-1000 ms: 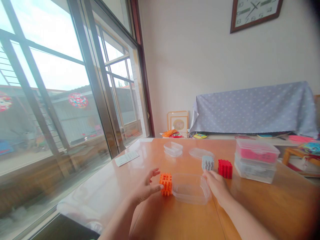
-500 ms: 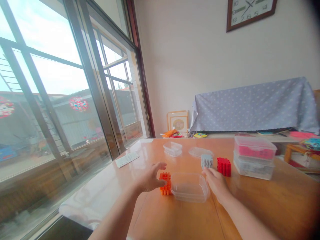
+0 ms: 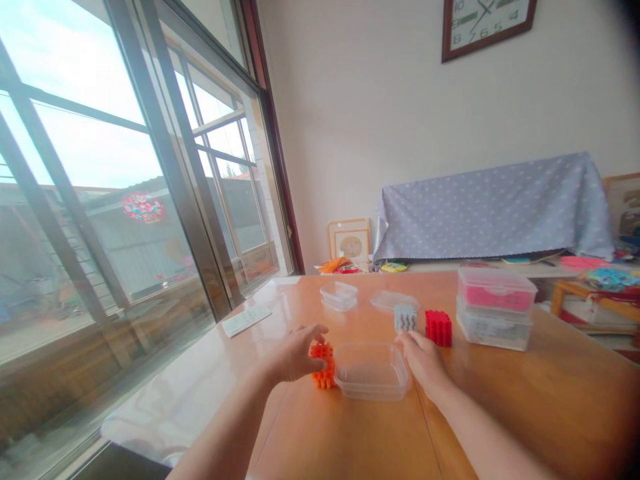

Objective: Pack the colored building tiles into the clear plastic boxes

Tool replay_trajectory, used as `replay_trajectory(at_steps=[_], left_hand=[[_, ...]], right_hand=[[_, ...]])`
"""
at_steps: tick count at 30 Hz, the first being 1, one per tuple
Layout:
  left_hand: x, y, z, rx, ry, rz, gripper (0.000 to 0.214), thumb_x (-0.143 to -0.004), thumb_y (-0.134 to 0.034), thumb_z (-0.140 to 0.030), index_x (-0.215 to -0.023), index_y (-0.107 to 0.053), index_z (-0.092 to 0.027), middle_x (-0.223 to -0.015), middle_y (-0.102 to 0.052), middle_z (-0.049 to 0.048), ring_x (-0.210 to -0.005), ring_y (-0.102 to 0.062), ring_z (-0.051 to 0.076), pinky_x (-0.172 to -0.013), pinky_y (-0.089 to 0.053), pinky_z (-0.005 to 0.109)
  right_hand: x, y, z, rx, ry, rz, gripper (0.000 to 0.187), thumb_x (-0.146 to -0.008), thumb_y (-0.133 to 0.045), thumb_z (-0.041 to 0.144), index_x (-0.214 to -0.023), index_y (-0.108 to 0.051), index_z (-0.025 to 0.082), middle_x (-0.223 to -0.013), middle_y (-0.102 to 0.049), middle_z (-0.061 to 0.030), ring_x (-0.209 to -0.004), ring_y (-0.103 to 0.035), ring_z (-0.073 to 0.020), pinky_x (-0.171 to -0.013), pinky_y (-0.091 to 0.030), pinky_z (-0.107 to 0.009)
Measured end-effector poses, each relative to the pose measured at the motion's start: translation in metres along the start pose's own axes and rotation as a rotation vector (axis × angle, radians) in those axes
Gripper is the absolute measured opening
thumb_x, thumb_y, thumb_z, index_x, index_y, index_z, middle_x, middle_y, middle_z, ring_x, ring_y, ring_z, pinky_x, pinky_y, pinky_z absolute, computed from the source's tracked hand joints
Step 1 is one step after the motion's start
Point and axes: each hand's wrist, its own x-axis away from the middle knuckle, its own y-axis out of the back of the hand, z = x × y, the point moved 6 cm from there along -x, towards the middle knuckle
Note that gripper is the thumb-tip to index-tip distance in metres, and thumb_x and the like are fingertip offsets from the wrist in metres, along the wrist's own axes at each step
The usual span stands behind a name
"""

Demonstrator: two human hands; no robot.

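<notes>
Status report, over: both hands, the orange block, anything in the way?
Left hand gripping orange block on table. Right hand against right end of clear tub. Nothing between block and tub.

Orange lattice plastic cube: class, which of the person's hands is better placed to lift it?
Left, most likely. The left hand has its fingers curled round the orange lattice plastic cube. The right hand rests at the far side of the clear plastic tub, apart from the cube.
</notes>
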Motion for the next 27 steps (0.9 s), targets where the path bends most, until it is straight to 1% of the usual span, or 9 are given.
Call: replay_trajectory(at_steps=[4, 6, 8, 12, 15, 17, 20, 24, 27], left_hand=[[-0.005, 0.006, -0.011, -0.03, -0.045, -0.109, 0.059, -0.072, -0.069, -0.023, -0.13, -0.057, -0.025, -0.122, -0.065, 0.0063, -0.116, -0.057, 0.027, -0.099, -0.047, 0.037], [-0.011, 0.006, -0.028, -0.05, -0.095, -0.146, 0.053, -0.073, -0.069, -0.025, -0.126, -0.06, -0.025, -0.12, -0.066, 0.0066, -0.115, -0.057, 0.027, -0.099, -0.046, 0.036], [-0.018, 0.0, -0.052, -0.072, -0.146, -0.142, 0.048, -0.074, -0.069, -0.027, -0.121, -0.061, -0.024, -0.117, -0.067, 0.0065, -0.113, -0.057, 0.027, -0.096, -0.047, 0.036], [-0.036, -0.03, -0.099, -0.107, -0.205, -0.041, 0.036, -0.072, -0.066, -0.024, -0.108, -0.064, -0.023, -0.106, -0.07, 0.005, -0.102, -0.061, 0.026, -0.089, -0.049, 0.035], [-0.047, -0.058, -0.116, -0.129, -0.185, 0.032, 0.032, -0.07, -0.066, -0.027, -0.102, -0.066, -0.024, -0.103, -0.072, 0.0053, -0.097, -0.062, 0.027, -0.082, -0.05, 0.035], [-0.054, -0.073, -0.118, -0.147, -0.151, 0.072, 0.031, -0.069, -0.067, -0.029, -0.1, -0.066, -0.025, -0.102, -0.072, 0.0052, -0.097, -0.062, 0.029, -0.08, -0.051, 0.035], [-0.061, -0.086, -0.113, -0.144, -0.097, 0.119, 0.034, -0.069, -0.068, -0.032, -0.103, -0.068, -0.026, -0.1, -0.073, 0.0052, -0.099, -0.063, 0.03, -0.079, -0.051, 0.036], [-0.064, -0.091, -0.101, -0.057, -0.048, 0.124, 0.045, -0.072, -0.068, -0.033, -0.117, -0.066, -0.027, -0.115, -0.071, 0.0052, -0.105, -0.065, 0.028, -0.086, -0.051, 0.036], [-0.064, -0.095, -0.091, -0.037, -0.014, 0.122, 0.043, -0.077, -0.061, -0.027, -0.12, -0.065, -0.028, -0.122, -0.07, 0.0051, -0.105, -0.066, 0.025, -0.089, -0.051, 0.034]], right_hand=[[0.001, 0.001, 0.002, 0.011, -0.006, -0.016, 0.052, -0.089, -0.046, 0.064, -0.079, -0.071, 0.02, -0.064, -0.063, -0.0012, -0.065, -0.058, -0.0197, -0.059, -0.038, -0.028], [0.001, 0.001, 0.004, 0.014, -0.001, -0.025, 0.052, -0.089, -0.045, 0.063, -0.078, -0.071, 0.02, -0.063, -0.063, -0.0013, -0.064, -0.058, -0.0197, -0.059, -0.038, -0.028], [0.002, 0.001, 0.004, 0.008, 0.001, -0.034, 0.051, -0.089, -0.045, 0.062, -0.077, -0.071, 0.02, -0.062, -0.062, -0.001, -0.063, -0.057, -0.0193, -0.059, -0.038, -0.028], [0.002, 0.001, 0.004, -0.018, -0.013, -0.037, 0.051, -0.088, -0.045, 0.063, -0.075, -0.07, 0.021, -0.058, -0.06, 0.0009, -0.06, -0.055, -0.0184, -0.056, -0.036, -0.028], [0.001, 0.001, 0.006, -0.034, -0.013, -0.03, 0.05, -0.089, -0.045, 0.062, -0.075, -0.069, 0.021, -0.057, -0.058, 0.0016, -0.06, -0.055, -0.0186, -0.057, -0.037, -0.028], [0.001, 0.003, 0.008, -0.056, 0.004, -0.039, 0.049, -0.089, -0.046, 0.062, -0.074, -0.068, 0.021, -0.06, -0.06, 0.0009, -0.062, -0.056, -0.0191, -0.058, -0.038, -0.028], [0.0, 0.005, 0.01, -0.091, 0.028, -0.061, 0.049, -0.09, -0.046, 0.061, -0.074, -0.068, 0.02, -0.065, -0.064, -0.0007, -0.065, -0.057, -0.0197, -0.061, -0.04, -0.028], [-0.001, 0.007, 0.011, -0.083, 0.045, -0.067, 0.048, -0.09, -0.046, 0.059, -0.076, -0.069, 0.021, -0.067, -0.066, -0.0016, -0.065, -0.058, -0.0197, -0.062, -0.04, -0.028], [-0.002, 0.007, 0.01, -0.068, 0.052, -0.07, 0.047, -0.09, -0.046, 0.059, -0.074, -0.069, 0.021, -0.067, -0.066, -0.0015, -0.064, -0.057, -0.019, -0.06, -0.039, -0.028]])
